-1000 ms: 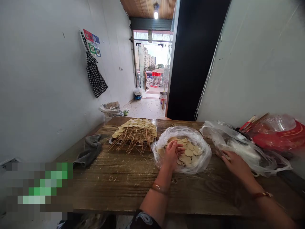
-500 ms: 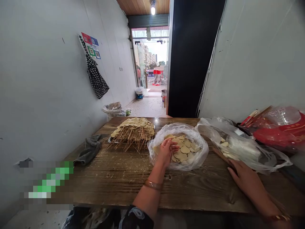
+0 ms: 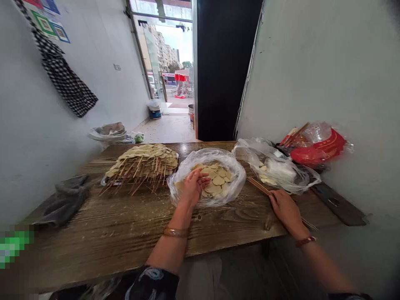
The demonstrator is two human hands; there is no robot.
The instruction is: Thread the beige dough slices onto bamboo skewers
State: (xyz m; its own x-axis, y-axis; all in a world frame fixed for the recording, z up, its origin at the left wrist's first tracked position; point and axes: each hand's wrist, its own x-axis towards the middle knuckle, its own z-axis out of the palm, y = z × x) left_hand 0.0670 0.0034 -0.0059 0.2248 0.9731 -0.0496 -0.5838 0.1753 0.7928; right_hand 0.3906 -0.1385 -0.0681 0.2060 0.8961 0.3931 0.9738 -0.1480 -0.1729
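Observation:
My left hand (image 3: 194,187) is over the left side of a clear plastic bag (image 3: 239,177), whose rim is spread wide. In the bag lie many thin, pale, round slices that look like potato (image 3: 218,180). The fingers of this hand are loosely bent and apart, palm to the right, with nothing visible in them. My right hand (image 3: 286,210) rests at the table's right side, closed over a bundle of thin bamboo skewers (image 3: 260,186) that stick out at both ends. Left of the bag is a heaped pile of skewered slices (image 3: 146,160), sticks toward me.
A dark cloth (image 3: 67,200) lies on the wooden table (image 3: 125,233) at the left. At the right are a plastic bag with pale contents (image 3: 278,168), a red package (image 3: 321,148) and a dark board with a hole (image 3: 340,206). Walls stand on both sides.
The view has turned right and down, so everything sits farther left and higher in the picture. Both hands keep about the same places by the bag and the skewers.

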